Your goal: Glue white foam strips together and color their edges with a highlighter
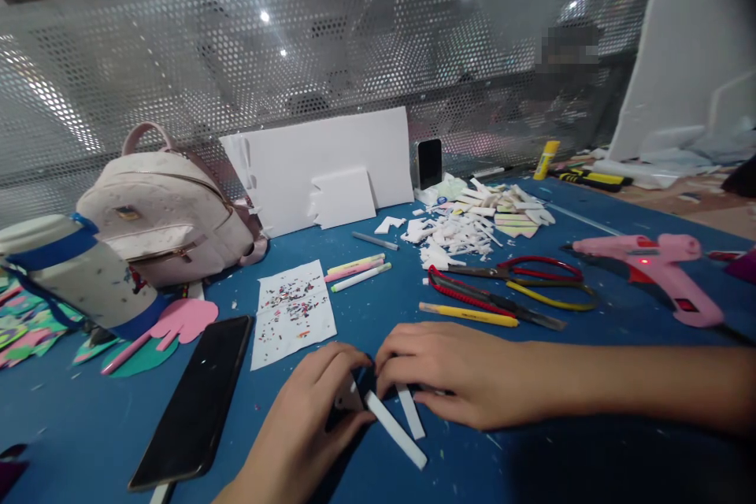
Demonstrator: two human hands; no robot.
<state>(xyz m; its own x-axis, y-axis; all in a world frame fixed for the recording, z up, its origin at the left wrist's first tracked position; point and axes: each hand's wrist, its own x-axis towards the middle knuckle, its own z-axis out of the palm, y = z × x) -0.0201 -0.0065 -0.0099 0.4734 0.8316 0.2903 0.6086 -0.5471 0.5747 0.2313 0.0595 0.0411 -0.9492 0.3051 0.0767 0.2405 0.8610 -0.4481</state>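
My left hand point(313, 409) is low in the middle of the head view, its fingers and thumb curled around a small white piece point(350, 394) with dark dots, mostly hidden. Just to the right, my right hand point(454, 370) is closed with its fingertips bent down, almost meeting the left fingertips. What those right fingers grip is hidden. One white foam strip point(398, 433) slants from the left thumb towards me. A second white strip point(412, 412) comes out from beneath the right hand.
Beyond the hands lie a yellow pen point(469, 315), a red cutter knife point(466, 293), scissors point(508, 272) and white scraps point(454, 232). A pink glue gun point(655, 260) stands right. Left are a phone point(198, 402), speckled paper point(289, 315), bottle point(83, 276) and backpack point(159, 205).
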